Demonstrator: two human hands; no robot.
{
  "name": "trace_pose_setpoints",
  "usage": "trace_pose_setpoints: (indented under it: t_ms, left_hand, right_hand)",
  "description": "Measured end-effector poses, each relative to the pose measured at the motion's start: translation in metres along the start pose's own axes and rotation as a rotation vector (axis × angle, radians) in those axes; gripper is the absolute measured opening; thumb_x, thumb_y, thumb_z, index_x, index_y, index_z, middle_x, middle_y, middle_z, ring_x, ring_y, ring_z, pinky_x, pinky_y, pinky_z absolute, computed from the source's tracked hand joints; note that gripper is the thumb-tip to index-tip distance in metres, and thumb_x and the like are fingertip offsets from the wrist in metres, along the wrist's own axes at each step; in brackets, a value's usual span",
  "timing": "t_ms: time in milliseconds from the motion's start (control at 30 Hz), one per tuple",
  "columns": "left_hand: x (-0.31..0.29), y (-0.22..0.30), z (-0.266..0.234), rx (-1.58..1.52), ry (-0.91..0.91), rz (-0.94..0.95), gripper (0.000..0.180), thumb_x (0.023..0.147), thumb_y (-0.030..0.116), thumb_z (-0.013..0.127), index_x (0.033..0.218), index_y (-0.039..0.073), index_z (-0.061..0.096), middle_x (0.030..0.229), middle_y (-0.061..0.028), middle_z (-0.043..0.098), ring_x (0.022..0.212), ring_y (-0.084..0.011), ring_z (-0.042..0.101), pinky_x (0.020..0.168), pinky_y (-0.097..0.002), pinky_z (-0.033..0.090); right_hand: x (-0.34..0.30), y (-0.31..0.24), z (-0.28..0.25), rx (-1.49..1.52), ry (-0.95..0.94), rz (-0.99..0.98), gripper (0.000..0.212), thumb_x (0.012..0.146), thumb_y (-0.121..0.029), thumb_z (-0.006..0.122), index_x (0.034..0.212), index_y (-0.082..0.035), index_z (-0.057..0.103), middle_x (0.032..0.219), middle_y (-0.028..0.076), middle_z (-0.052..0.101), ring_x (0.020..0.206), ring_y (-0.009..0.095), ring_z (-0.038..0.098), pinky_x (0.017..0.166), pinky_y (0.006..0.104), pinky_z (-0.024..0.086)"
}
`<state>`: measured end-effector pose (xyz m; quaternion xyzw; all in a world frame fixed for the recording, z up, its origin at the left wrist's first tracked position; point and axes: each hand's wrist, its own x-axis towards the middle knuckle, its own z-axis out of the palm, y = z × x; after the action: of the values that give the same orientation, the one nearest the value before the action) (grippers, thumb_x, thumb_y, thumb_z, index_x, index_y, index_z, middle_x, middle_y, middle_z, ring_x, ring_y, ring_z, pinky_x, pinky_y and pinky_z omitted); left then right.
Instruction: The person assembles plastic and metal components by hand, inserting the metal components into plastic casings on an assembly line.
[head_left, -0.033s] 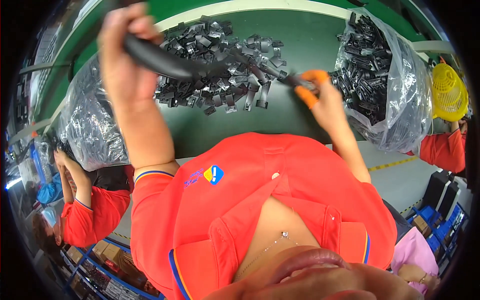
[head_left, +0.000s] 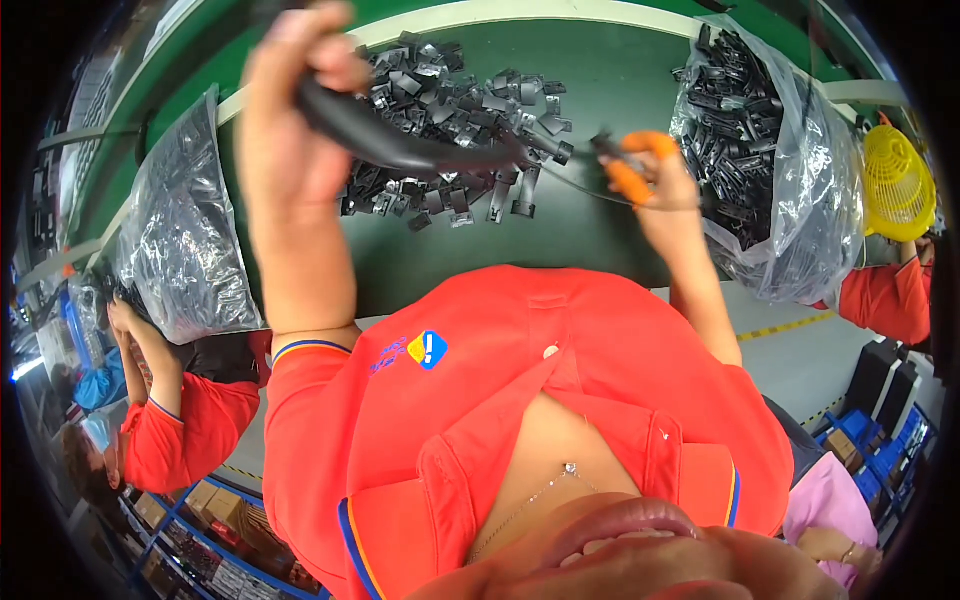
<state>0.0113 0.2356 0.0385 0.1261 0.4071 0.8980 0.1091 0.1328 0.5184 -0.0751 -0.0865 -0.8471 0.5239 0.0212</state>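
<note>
My left hand, blurred by motion, is raised with its fingers wrapped round a black curved tool. The tool tapers to the right, its thin end over a pile of small black parts with shiny flat plates. Orange finger covers are on the thumb and forefinger of my right hand, which pinches one small dark part right of the pile. A gap separates that part from the tool's end. A thin dark line runs from near the tool towards my right wrist; what it is, I cannot make out.
On the green worktop, a clear plastic bag of black parts lies open at right. Another clear bag sits at left. A yellow basket is beyond the right bag. Co-workers in red sleeves work either side.
My left hand and the black tool have moved right. My right hand has shifted slightly right, and the part in it is now apart from the pile and the tool's end.
</note>
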Motion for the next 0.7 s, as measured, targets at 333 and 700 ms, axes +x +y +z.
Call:
trace_pose_setpoints:
  t_ms: [333, 700]
  left_hand:
    - [-0.019, -0.083, 0.035, 0.027, -0.144, -0.405, 0.037, 0.095, 0.029, 0.039, 0.117, -0.001, 0.045, 0.079, -0.0024, 0.05, 0.073, -0.0116, 0.047, 0.069, -0.0245, 0.04]
    - [-0.017, -0.095, 0.032, 0.034, -0.19, -0.433, 0.033, 0.093, 0.027, 0.045, 0.113, 0.001, 0.049, 0.088, -0.0047, 0.056, 0.084, -0.0123, 0.051, 0.082, -0.0262, 0.039]
  right_hand:
    - [0.028, -0.049, -0.061, 0.61, 0.461, -0.128, 0.034, 0.085, -0.007, 0.055, 0.116, 0.003, 0.047, 0.072, 0.007, 0.056, 0.055, 0.009, 0.046, 0.051, 0.0195, 0.036]
    - [0.017, -0.069, -0.011, 0.634, -0.18, -0.145, 0.027, 0.09, -0.013, 0.05, 0.112, 0.004, 0.052, 0.089, 0.006, 0.055, 0.065, 0.008, 0.047, 0.059, 0.0226, 0.037]
